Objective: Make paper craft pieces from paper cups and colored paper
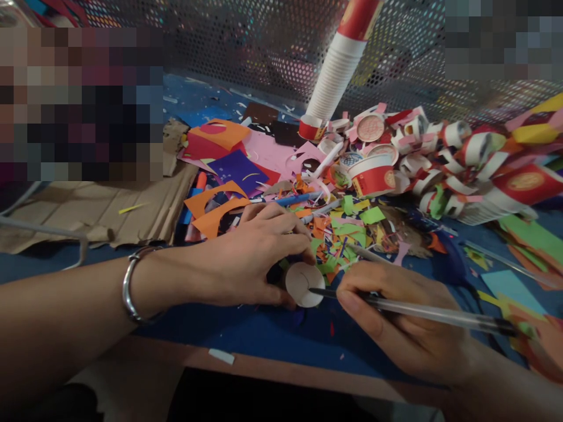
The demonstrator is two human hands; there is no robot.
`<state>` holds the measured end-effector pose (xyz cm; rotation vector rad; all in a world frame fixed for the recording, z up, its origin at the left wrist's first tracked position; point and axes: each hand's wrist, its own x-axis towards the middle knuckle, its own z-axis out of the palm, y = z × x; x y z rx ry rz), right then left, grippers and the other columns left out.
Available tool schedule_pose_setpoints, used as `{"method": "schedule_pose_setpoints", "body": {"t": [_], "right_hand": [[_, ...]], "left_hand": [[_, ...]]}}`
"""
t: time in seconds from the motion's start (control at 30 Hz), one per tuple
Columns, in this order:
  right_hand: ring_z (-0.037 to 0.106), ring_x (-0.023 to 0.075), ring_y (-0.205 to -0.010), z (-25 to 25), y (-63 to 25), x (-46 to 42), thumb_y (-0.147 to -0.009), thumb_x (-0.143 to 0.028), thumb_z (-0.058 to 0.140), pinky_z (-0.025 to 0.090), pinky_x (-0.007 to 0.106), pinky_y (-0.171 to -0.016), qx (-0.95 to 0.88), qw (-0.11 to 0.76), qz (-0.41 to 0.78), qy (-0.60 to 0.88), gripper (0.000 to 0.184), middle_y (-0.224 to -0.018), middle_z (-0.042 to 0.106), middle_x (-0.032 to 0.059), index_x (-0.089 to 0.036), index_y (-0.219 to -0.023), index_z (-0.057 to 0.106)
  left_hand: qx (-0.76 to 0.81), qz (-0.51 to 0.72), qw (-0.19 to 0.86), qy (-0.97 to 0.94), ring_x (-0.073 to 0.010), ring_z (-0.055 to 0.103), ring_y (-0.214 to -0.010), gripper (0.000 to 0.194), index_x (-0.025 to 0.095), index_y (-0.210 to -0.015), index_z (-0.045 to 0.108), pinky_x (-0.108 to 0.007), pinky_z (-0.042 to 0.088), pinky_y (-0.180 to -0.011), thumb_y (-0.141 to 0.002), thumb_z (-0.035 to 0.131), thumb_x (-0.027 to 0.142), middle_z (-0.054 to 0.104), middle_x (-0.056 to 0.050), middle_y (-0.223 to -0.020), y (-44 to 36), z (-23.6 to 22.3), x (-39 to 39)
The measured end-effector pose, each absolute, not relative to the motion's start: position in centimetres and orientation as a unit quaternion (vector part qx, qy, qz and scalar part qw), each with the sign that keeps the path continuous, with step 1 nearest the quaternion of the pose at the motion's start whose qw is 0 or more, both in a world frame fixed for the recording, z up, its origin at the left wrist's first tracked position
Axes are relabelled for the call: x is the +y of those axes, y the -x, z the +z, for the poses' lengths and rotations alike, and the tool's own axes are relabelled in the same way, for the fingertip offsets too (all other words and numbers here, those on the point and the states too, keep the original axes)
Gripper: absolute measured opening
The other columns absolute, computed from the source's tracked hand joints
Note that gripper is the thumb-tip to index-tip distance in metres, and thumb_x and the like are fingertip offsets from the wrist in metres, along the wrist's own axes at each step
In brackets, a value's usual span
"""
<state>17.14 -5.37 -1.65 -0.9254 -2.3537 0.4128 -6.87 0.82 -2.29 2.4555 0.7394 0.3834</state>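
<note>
A: Where's the white disc (pixel 303 285)?
B: Over the blue tabletop (pixel 268 328), between my two hands.

A: Grip?
B: My left hand (pixel 259 246) is pinched on its rim: thumb at the near left edge, fingers curled at the far edge. My right hand (pixel 413 343) is clamped round a pen (pixel 433 313), tip on the disc's face beside a thin curved line.

A: Handling?
B: Judging by looks: light paperboard, stiff enough to write on, dents if squeezed hard. Matte, so low slip. Hold by the rim, clear of the ink. Can't tell if it's flat or a cup's base.

A: Pen?
B: Clear, straight barrel, dark ends. Probably light, a bit slick. Best held near the tip.

A: Materials around?
B: Cut paper scraps (pixel 352 225) just beyond, thin and jagged. Smooth red-and-white cup (pixel 373 176), tapered. Leaning column of nested cups (pixel 336 76). Ridged cardboard (pixel 105 205) at left, torn edges. Perforated panel (pixel 246 53) behind.
</note>
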Motion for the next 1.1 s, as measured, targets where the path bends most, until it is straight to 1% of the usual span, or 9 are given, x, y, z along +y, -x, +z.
{"method": "schedule_pose_setpoints", "body": {"t": [0.13,0.27,0.47,0.6,0.8,1.1], "right_hand": [[0.068,0.0125,-0.064,-1.76,-17.23,-5.47,-0.095,-0.013,0.056,0.052,0.027,-0.059,-0.878,0.282,0.174,0.345,0.012,-0.076,0.070,-0.0019,-0.024,-0.097,0.056],[0.068,0.0115,-0.065,-1.82,-17.08,-5.43,-0.095,-0.012,0.057,0.052,0.025,-0.060,-0.878,0.283,0.186,0.338,0.012,-0.076,0.070,-0.0027,-0.024,-0.096,0.056],[0.067,0.0099,-0.068,-2.10,-16.72,-5.14,-0.095,-0.012,0.056,0.053,0.021,-0.066,-0.874,0.296,0.202,0.329,0.010,-0.077,0.070,-0.0025,-0.022,-0.097,0.058],[0.068,0.0089,-0.071,-2.13,-16.58,-5.10,-0.095,-0.013,0.056,0.052,0.019,-0.069,-0.869,0.308,0.198,0.332,0.009,-0.080,0.071,-0.0015,-0.020,-0.094,0.060],[0.068,0.0076,-0.069,-2.16,-16.42,-4.76,-0.094,-0.011,0.058,0.052,0.017,-0.070,-0.867,0.316,0.180,0.339,0.009,-0.079,0.072,-0.0013,-0.018,-0.093,0.063],[0.069,0.0081,-0.072,-1.98,-16.50,-4.62,-0.094,-0.011,0.057,0.052,0.018,-0.073,-0.871,0.315,0.139,0.350,0.009,-0.082,0.072,-0.0004,-0.018,-0.092,0.063]], "left_hand": [[0.269,0.146,0.271,-0.913,-0.0321,0.049,-0.122,0.043,0.026,-0.112,0.070,-0.054,0.032,-0.109,-0.072,0.085,0.034,0.063,-0.007,-0.124,6.93,-2.43,0.85],[0.266,0.150,0.273,-0.912,-0.0325,0.049,-0.123,0.044,0.025,-0.112,0.070,-0.052,0.036,-0.106,-0.071,0.086,0.033,0.063,-0.007,-0.125,6.95,-2.49,0.86],[0.265,0.153,0.275,-0.912,-0.0336,0.049,-0.121,0.045,0.025,-0.111,0.071,-0.053,0.038,-0.103,-0.070,0.087,0.034,0.064,-0.008,-0.122,6.91,-2.50,0.88],[0.261,0.148,0.280,-0.912,-0.0331,0.049,-0.120,0.046,0.023,-0.111,0.070,-0.052,0.037,-0.102,-0.070,0.087,0.035,0.063,-0.008,-0.123,7.00,-2.51,0.91],[0.262,0.142,0.283,-0.912,-0.0320,0.048,-0.119,0.047,0.023,-0.114,0.069,-0.050,0.037,-0.102,-0.071,0.086,0.032,0.062,-0.007,-0.123,6.89,-2.39,0.93],[0.265,0.142,0.286,-0.910,-0.0312,0.049,-0.119,0.045,0.024,-0.113,0.069,-0.048,0.036,-0.102,-0.072,0.085,0.033,0.063,-0.006,-0.120,6.91,-2.42,0.94]]}}
